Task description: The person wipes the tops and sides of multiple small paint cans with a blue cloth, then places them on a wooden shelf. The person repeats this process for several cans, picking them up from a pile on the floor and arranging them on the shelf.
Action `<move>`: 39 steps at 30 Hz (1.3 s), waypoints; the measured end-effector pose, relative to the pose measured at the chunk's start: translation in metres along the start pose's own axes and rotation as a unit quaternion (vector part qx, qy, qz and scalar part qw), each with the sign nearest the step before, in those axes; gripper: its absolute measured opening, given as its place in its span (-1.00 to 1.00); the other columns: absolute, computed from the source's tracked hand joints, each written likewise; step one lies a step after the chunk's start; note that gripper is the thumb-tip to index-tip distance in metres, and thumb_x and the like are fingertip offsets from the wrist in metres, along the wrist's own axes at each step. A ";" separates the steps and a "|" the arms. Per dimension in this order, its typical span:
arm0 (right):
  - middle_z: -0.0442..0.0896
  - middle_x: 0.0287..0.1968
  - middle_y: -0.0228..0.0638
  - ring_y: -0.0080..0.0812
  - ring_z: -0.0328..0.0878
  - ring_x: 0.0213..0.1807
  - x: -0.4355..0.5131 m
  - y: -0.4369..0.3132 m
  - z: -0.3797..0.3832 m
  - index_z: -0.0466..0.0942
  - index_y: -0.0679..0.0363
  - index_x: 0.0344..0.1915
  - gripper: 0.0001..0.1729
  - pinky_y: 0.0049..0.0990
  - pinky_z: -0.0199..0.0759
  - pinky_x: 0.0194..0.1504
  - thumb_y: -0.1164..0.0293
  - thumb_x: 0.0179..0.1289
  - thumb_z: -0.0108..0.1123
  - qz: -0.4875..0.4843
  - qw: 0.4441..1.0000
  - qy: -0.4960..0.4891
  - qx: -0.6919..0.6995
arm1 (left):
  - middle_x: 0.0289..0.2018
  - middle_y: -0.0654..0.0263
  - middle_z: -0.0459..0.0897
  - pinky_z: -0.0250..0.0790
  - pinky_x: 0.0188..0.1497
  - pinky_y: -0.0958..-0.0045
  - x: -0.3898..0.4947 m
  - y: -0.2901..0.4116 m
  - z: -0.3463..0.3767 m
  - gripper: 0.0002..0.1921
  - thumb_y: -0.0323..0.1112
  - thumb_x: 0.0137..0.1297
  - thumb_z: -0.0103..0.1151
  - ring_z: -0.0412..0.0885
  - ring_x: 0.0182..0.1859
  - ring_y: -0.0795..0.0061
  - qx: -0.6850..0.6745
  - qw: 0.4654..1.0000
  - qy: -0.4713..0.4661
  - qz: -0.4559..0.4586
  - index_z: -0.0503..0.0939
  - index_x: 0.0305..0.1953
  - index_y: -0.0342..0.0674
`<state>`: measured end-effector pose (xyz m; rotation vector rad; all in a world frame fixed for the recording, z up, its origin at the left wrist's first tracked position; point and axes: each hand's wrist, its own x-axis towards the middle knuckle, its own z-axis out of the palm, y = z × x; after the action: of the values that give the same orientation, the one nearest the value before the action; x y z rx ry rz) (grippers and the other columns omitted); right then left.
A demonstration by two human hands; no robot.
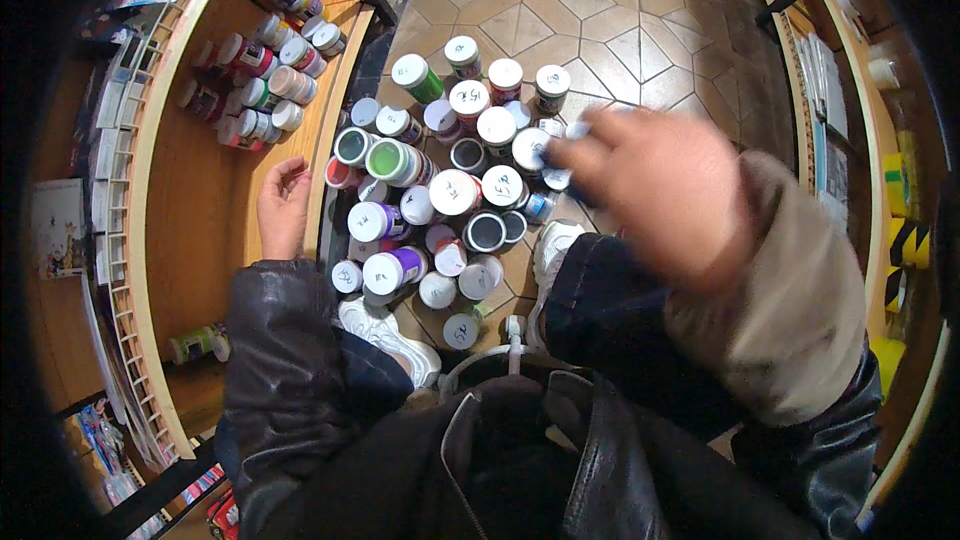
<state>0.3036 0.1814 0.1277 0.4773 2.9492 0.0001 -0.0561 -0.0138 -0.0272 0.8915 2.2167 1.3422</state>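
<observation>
Plastic paint jars, many with white lids bearing handwriting, stand crowded on the floor before me. My right hand [645, 172] is blurred by motion over the right side of the group, its fingers by a white-lidded jar [531, 148]. Whether it holds anything is unclear. Loosely curled and holding nothing visible, my left hand [285, 202] hovers at the front edge of the wooden shelf [255, 172]. Closest to it are a jar with a dark green top [352, 146] and one with a light green top [390, 161]. A purple-sided jar [375, 222] is tilted.
More paint jars [281, 79] are clustered at the shelf's far end. A green jar [193, 345] lies at its near end. My white shoes [390, 341] flank the floor jars, and a stool's metal leg [515, 337] stands between them. Another shelf unit [874, 202] runs along the right.
</observation>
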 end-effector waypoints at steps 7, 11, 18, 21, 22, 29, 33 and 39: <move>0.51 0.12 -0.14 -0.12 0.58 0.06 -0.006 0.066 0.004 0.42 0.04 0.21 -0.51 -0.42 0.54 0.01 0.42 0.28 0.21 0.209 0.956 0.204 -0.032 | -0.10 0.24 0.59 0.37 0.05 0.48 -0.005 -0.014 0.001 -0.73 -0.40 0.34 0.12 0.53 -0.07 0.51 -0.048 0.997 0.001 -0.053 0.48 0.01 -0.38; 0.49 0.16 -0.15 -0.11 0.55 0.11 -0.005 0.077 0.015 0.40 0.02 0.23 -0.51 -0.44 0.51 0.09 0.39 0.31 0.19 0.261 0.953 0.150 -0.020 | -0.10 0.23 0.59 0.37 0.07 0.48 -0.015 -0.018 -0.004 -0.72 -0.46 0.29 0.14 0.53 -0.05 0.51 -0.016 0.999 0.012 -0.040 0.48 0.01 -0.38; 0.57 -0.07 -0.16 -0.01 0.56 -0.06 -0.023 0.097 0.017 0.53 0.01 0.03 -0.68 -0.22 0.48 -0.07 0.42 0.26 0.15 0.174 0.955 0.238 0.015 | -0.08 0.19 0.58 0.39 0.05 0.48 -0.042 -0.040 -0.017 -0.70 -0.48 0.26 0.17 0.53 -0.04 0.47 -0.080 0.990 0.071 -0.088 0.48 0.01 -0.38; 0.56 -0.14 -0.09 0.01 0.56 -0.12 -0.045 0.120 0.026 0.56 0.13 -0.10 -0.75 -0.23 0.47 -0.10 0.48 0.18 0.21 0.182 0.951 0.246 0.051 | -0.09 0.22 0.58 0.39 0.03 0.50 -0.045 -0.055 -0.030 -0.70 -0.46 0.26 0.18 0.54 -0.06 0.49 -0.041 0.992 0.082 -0.086 0.49 0.02 -0.35; 0.55 -0.16 -0.07 0.02 0.55 -0.14 -0.059 0.121 0.039 0.56 0.13 -0.14 -0.77 -0.22 0.47 -0.12 0.42 0.16 0.25 0.225 0.942 0.243 0.050 | -0.09 0.24 0.59 0.39 0.02 0.50 -0.043 -0.060 -0.035 -0.70 -0.45 0.27 0.19 0.54 -0.06 0.49 -0.037 0.994 0.079 -0.072 0.50 0.01 -0.34; 0.58 -0.25 0.01 0.00 0.56 -0.26 -0.176 0.057 0.213 0.63 0.27 -0.33 -0.38 -0.14 0.46 -0.17 -0.16 0.20 0.17 0.508 0.827 -0.076 0.230 | -0.06 0.25 0.58 0.37 0.05 0.50 -0.038 -0.081 -0.063 -0.71 -0.47 0.29 0.17 0.54 -0.02 0.48 -0.070 0.988 0.119 -0.073 0.50 0.03 -0.36; 0.58 -0.14 0.05 0.01 0.54 -0.06 -0.201 0.011 0.283 0.60 0.22 -0.09 -0.46 -0.18 0.43 -0.02 -0.04 0.20 0.22 0.525 0.776 -0.028 0.349 | -0.02 0.21 0.55 0.38 0.07 0.52 -0.039 -0.082 -0.068 -0.73 -0.53 0.30 0.13 0.53 0.00 0.49 -0.130 0.978 0.127 -0.103 0.49 0.02 -0.38; 0.48 0.09 0.07 0.04 0.49 0.09 -0.157 0.002 0.307 0.12 -0.03 0.36 -0.14 -0.21 0.39 0.11 0.13 0.12 0.35 0.458 0.818 0.087 0.338 | -0.05 0.27 0.57 0.38 0.03 0.57 -0.050 -0.072 -0.053 -0.74 -0.50 0.28 0.18 0.53 -0.03 0.55 -0.083 0.988 0.109 -0.069 0.51 -0.01 -0.35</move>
<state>0.4978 0.1271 -0.1518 2.0070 2.4407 -0.9361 -0.0763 -0.1065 -0.0663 0.5448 2.2373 1.5946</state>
